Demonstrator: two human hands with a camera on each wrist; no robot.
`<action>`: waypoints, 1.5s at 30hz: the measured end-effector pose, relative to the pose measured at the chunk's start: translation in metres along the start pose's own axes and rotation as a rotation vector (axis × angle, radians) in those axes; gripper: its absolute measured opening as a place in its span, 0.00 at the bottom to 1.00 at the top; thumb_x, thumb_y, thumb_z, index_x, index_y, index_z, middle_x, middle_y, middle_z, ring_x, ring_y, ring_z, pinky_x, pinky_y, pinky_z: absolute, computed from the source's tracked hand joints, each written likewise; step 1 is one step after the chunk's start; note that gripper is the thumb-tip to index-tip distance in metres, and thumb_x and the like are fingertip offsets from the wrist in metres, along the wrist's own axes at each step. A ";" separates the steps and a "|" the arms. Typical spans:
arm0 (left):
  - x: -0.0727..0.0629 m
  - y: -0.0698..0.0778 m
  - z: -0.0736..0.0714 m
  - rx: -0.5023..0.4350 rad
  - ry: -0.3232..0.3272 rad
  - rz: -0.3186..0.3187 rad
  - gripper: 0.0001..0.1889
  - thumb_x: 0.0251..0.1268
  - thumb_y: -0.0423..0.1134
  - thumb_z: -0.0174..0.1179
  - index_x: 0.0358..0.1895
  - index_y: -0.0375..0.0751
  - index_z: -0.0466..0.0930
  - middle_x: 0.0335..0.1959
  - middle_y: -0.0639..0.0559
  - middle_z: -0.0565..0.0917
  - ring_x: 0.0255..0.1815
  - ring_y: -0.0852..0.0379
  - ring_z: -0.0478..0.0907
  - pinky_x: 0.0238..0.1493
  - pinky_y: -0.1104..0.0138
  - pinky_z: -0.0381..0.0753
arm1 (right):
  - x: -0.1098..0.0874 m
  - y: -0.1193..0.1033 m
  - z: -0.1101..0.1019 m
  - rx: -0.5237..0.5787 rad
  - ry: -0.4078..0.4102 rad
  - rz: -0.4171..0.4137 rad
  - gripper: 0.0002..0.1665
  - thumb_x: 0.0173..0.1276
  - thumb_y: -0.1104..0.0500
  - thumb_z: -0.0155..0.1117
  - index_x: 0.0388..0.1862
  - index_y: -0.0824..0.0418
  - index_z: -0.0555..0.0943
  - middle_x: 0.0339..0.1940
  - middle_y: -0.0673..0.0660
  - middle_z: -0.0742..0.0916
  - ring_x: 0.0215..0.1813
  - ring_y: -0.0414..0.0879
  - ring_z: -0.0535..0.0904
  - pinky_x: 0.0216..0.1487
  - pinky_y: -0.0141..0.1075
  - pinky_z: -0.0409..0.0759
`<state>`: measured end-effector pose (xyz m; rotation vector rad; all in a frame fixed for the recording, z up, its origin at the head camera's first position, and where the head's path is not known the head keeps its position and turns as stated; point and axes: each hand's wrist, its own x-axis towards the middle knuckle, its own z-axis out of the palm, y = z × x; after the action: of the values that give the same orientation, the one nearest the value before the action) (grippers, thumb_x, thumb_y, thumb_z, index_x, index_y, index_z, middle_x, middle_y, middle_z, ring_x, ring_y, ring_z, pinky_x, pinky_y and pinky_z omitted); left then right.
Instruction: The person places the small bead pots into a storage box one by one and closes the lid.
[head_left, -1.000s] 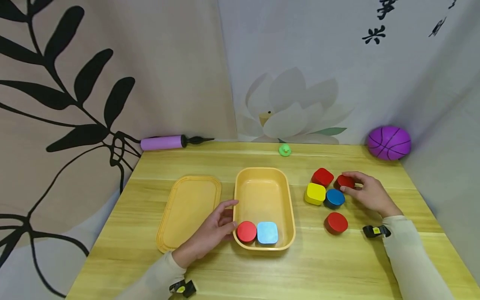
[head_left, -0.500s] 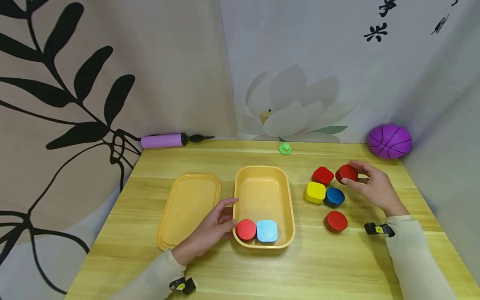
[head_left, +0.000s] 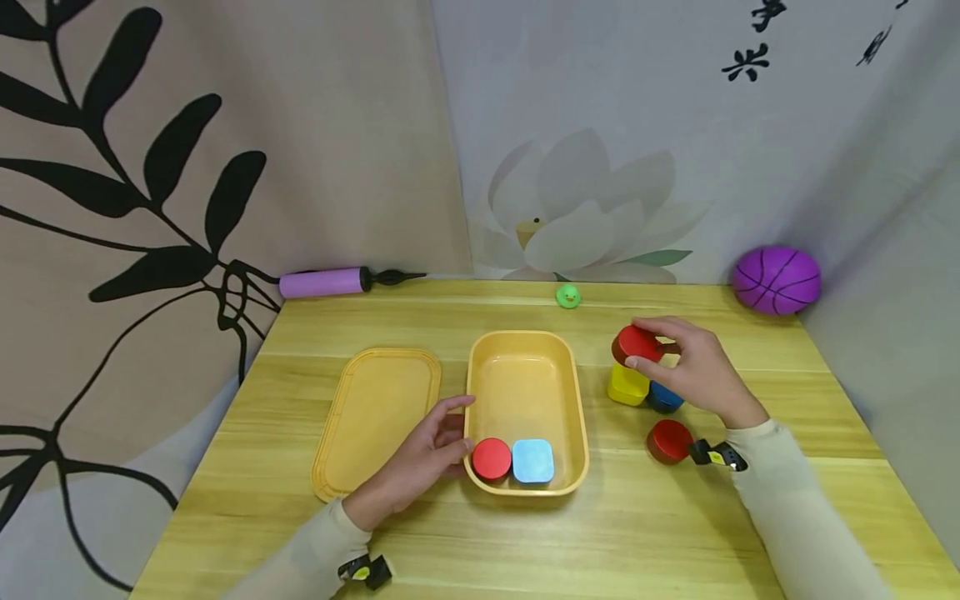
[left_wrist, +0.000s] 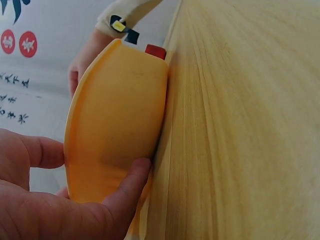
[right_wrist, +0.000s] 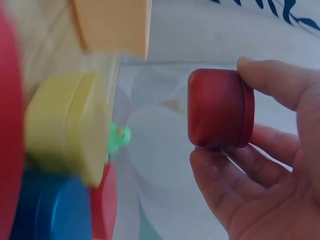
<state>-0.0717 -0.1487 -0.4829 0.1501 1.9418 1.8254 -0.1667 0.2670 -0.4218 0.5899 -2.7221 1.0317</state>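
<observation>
My right hand (head_left: 701, 371) pinches a small round red tin (right_wrist: 217, 107) between thumb and fingers. In the head view it is held over the yellow square tin (head_left: 628, 386), hiding the red tin behind. A blue round tin (head_left: 664, 397) is partly covered by the hand. Another round red tin (head_left: 670, 441) stands closer to the front. My left hand (head_left: 423, 454) rests against the left side of the yellow plastic box (head_left: 528, 367), thumb (left_wrist: 132, 182) pressed on its outer wall. Inside the box, a round red tin (head_left: 492, 459) and a light blue square tin (head_left: 533, 462) sit side by side.
The box's flat yellow lid (head_left: 386, 408) lies to its left on the wooden table (head_left: 517, 550). Along the back edge are a purple pump (head_left: 322, 282), a little green duck (head_left: 567, 296) and a purple ball (head_left: 777, 280). Printed cloth hangs behind the table.
My right hand has lifted the round red tin from the back right of the group and carried it leftward over the other tins. The left hand stays at the box.
</observation>
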 end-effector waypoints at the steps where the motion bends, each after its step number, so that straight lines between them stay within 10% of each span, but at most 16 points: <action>1: 0.000 0.000 0.000 0.003 -0.002 0.001 0.33 0.80 0.36 0.57 0.83 0.52 0.57 0.74 0.33 0.69 0.68 0.44 0.77 0.55 0.54 0.88 | 0.002 -0.004 0.003 -0.001 0.004 -0.012 0.34 0.66 0.54 0.80 0.69 0.61 0.82 0.63 0.59 0.87 0.53 0.50 0.83 0.49 0.32 0.87; 18: 0.003 0.002 -0.001 -0.009 -0.016 0.007 0.33 0.79 0.37 0.57 0.82 0.53 0.58 0.73 0.34 0.69 0.67 0.45 0.78 0.54 0.54 0.89 | 0.039 -0.065 0.062 0.195 -0.181 -0.184 0.34 0.64 0.49 0.81 0.67 0.58 0.83 0.63 0.54 0.87 0.59 0.49 0.86 0.53 0.45 0.90; 45: 0.001 0.000 0.000 -0.009 -0.008 0.000 0.31 0.80 0.34 0.55 0.81 0.54 0.59 0.73 0.33 0.70 0.69 0.41 0.77 0.54 0.52 0.89 | 0.039 -0.089 0.136 0.061 -0.482 -0.359 0.32 0.67 0.45 0.78 0.67 0.55 0.83 0.63 0.49 0.87 0.63 0.44 0.82 0.67 0.44 0.81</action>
<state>-0.0722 -0.1489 -0.4835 0.1533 1.9279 1.8306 -0.1678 0.1039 -0.4586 1.4411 -2.8034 0.9800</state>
